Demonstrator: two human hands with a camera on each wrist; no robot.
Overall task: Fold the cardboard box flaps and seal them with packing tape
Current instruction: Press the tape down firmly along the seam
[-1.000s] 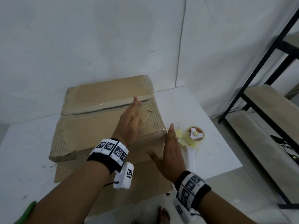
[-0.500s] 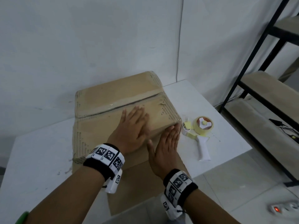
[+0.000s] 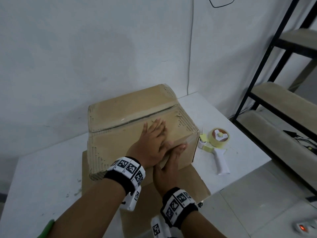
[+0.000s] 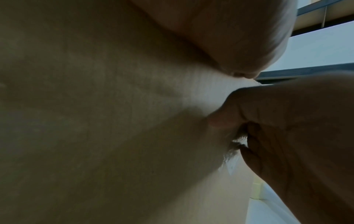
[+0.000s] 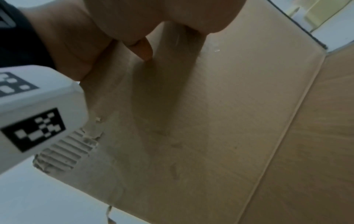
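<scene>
Tape dispenser (image 3: 216, 141) beside cardboard box (image 3: 120, 117)

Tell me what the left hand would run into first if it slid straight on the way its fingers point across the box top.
Probably the taped seam between the flaps of the cardboard box: the left hand lies flat, pointing away toward it. Beyond is the far flap, then the wall.

White table (image 3: 42, 169): box (image 3: 120, 117), tape dispenser (image 3: 217, 143)

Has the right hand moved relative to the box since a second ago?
Yes. The right hand has shifted left, away from the box's right corner near the tape gun, and now presses the near face beside the left hand.
</scene>
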